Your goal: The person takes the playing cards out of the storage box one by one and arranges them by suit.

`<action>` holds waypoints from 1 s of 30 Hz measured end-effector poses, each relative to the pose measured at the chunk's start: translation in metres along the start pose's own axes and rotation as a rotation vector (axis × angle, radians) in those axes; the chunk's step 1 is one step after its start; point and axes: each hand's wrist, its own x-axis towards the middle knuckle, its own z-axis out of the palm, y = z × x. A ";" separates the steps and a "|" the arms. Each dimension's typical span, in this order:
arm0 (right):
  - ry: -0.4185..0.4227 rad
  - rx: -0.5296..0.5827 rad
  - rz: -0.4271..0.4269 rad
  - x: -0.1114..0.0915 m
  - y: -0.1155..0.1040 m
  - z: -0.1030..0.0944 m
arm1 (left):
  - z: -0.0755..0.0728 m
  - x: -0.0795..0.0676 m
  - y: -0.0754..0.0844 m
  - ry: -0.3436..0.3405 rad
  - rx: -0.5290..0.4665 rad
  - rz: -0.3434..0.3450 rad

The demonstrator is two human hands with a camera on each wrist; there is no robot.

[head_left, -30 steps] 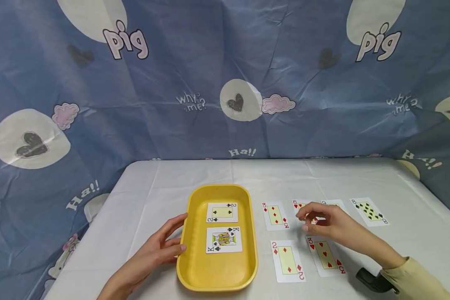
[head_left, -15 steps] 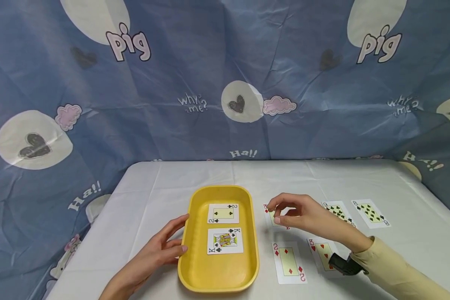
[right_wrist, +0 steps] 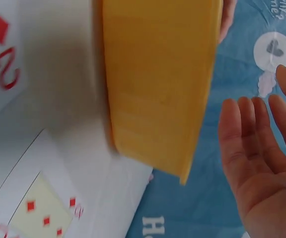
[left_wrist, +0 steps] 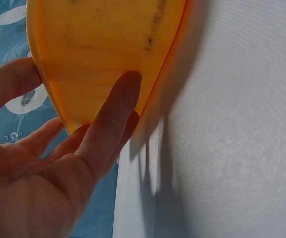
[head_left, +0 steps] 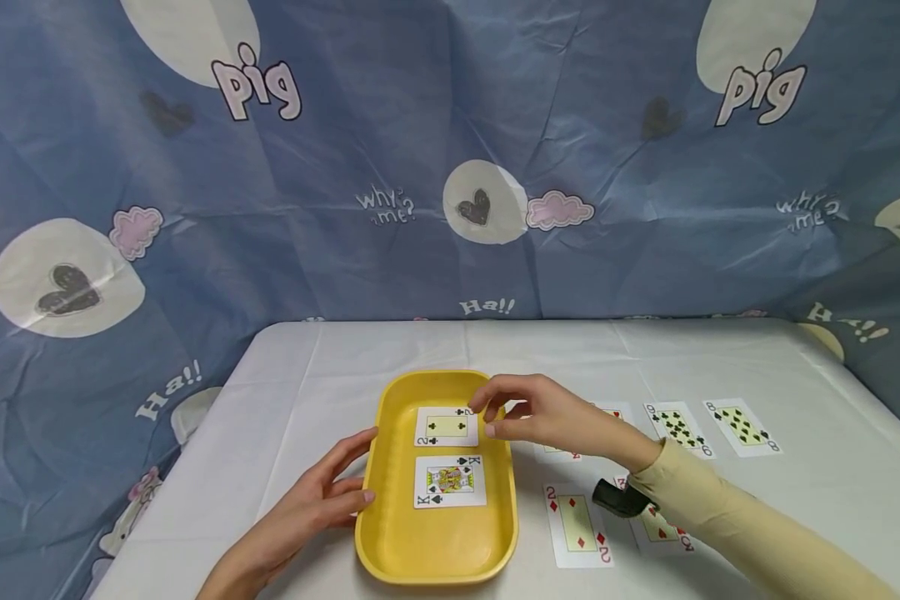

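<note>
A yellow tray (head_left: 437, 554) stands on the white-covered table. In it lie two playing cards, the two of clubs (head_left: 446, 428) and, nearer me, the king of spades (head_left: 450, 482). My left hand (head_left: 318, 500) touches the tray's left side. In the left wrist view its thumb lies straight along the outer wall (left_wrist: 98, 59), with other fingertips at the rim. My right hand (head_left: 543, 414) hovers over the tray's right rim, fingertips beside the two of clubs. The right wrist view shows that hand's fingers (right_wrist: 232, 134) loosely extended, holding nothing.
Right of the tray lie the two of diamonds (head_left: 578, 525), a hearts card (head_left: 663, 537) partly under my right sleeve, the nine of clubs (head_left: 675, 427) and the eight of spades (head_left: 742, 427). My right forearm partly hides two more red cards. A blue printed cloth (head_left: 390, 108) hangs behind.
My right hand has moved left, from above the back row of cards, past the diamonds card, to the tray's right rim. My left hand and the cards in the tray stay as they were.
</note>
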 end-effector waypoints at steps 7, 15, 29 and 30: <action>-0.062 0.007 0.023 0.030 0.008 0.015 | -0.001 0.000 0.000 0.000 0.003 -0.002; -0.135 -0.019 0.007 0.058 0.018 0.022 | -0.002 -0.001 -0.001 -0.005 0.004 -0.008; -0.310 -0.240 0.033 0.097 0.030 0.030 | -0.004 -0.002 -0.002 -0.039 -0.015 0.022; -0.313 -0.263 0.031 0.097 0.030 0.032 | -0.003 -0.003 -0.002 -0.043 -0.016 0.023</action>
